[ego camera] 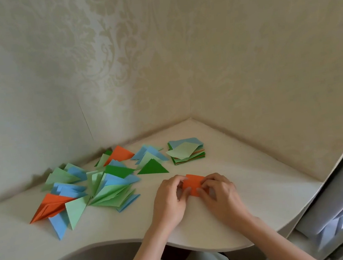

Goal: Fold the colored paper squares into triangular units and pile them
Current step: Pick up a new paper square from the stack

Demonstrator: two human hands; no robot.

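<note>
Orange paper (192, 184) pinched between left hand (171, 201), right hand (220, 194).

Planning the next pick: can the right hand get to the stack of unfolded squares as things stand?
Probably yes. The stack of unfolded squares lies just beyond the right hand with bare desk between, but both hands are pinching the orange paper, so it must let go first.

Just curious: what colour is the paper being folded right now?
Orange, held between both hands; the head view shows it.
</note>
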